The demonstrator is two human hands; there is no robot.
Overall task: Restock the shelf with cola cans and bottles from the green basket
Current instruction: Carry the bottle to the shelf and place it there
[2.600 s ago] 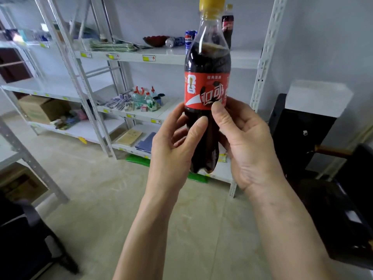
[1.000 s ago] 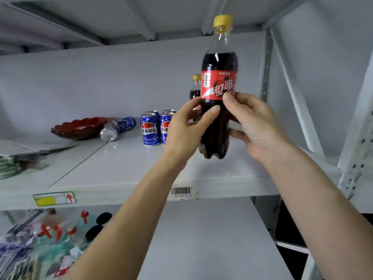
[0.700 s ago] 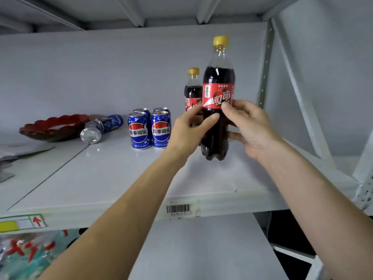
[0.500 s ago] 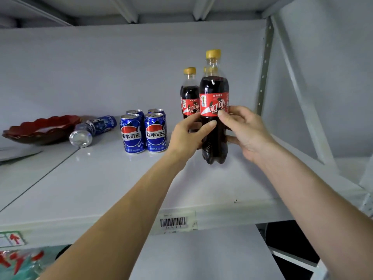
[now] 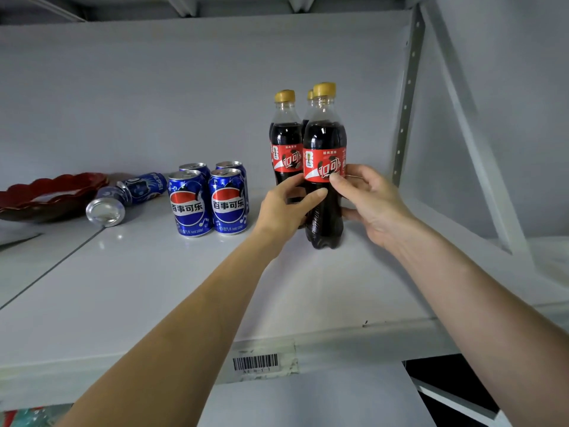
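Both hands, left hand (image 5: 284, 204) and right hand (image 5: 368, 200), grasp the front cola bottle (image 5: 324, 167), upright on the shelf (image 5: 154, 288) just before two others. Judged best: settle its base flat, then loosen fingers gently.

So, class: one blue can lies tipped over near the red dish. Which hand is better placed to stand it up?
Probably the left hand: it is nearer the tipped can, while the right hand lies beyond the held bottle.

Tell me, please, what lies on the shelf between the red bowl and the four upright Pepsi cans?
In the head view, one Pepsi can on its side lies between the red bowl and the four upright Pepsi cans.
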